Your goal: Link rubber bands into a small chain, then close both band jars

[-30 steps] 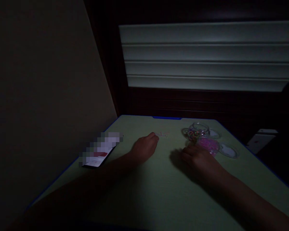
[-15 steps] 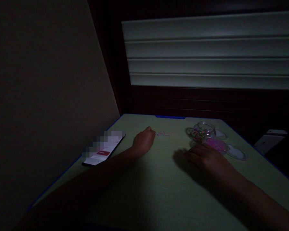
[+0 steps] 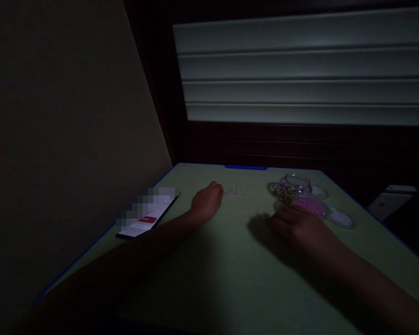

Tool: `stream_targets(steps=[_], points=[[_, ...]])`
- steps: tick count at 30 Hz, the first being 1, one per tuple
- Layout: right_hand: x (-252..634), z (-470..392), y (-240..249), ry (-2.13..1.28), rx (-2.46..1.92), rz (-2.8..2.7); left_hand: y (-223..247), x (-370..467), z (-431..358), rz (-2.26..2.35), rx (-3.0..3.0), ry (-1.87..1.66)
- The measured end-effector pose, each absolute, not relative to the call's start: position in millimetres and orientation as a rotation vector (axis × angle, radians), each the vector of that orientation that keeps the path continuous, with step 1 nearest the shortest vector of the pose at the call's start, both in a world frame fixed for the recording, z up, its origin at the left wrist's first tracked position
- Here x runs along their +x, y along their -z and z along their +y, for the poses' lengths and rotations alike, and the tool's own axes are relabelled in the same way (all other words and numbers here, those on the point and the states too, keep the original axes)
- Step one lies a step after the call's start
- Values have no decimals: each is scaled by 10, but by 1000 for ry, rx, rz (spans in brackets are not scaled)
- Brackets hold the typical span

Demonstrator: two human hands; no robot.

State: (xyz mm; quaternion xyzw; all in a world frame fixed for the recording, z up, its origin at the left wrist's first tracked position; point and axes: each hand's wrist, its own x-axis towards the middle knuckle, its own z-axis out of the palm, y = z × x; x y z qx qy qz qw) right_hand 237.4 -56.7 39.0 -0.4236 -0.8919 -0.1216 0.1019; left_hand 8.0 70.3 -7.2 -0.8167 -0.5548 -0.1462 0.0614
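My left hand (image 3: 207,203) rests on the green tabletop (image 3: 226,265) with its fingers closed; what they hold, if anything, is too small and dark to tell. Just right of its fingertips lies a chain of small pale pink and white bands (image 3: 238,191). My right hand (image 3: 295,224) is over the table's right side, fingers bent together, their tips partly hidden, beside a round clear container of pink bands (image 3: 311,206). Behind that container stands a clear jar (image 3: 296,186) with multicoloured bands in it.
A phone (image 3: 148,218) with a lit screen lies at the table's left edge. Two clear lids, one (image 3: 341,217) in front of the other (image 3: 317,191), lie at the right. A white device (image 3: 391,202) is beyond the right edge. A wall borders the left.
The view has shifted slightly. Both hands keep nearly the same places and poses, and the bands and containers stay where they were.
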Motion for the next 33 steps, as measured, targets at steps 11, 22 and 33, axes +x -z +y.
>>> stream_targets(steps=[11, 22, 33], points=[[2433, -533, -378, 327, -1258, -2615, 21, 128, 600, -1669, -2433, 380], [2493, -509, -413, 441, -1384, -2432, -81, 388, 79, -1222, -2761, 454], [2431, -537, -299, 182, -1243, -2257, -1, 419, -66, -1084, -2817, 393]])
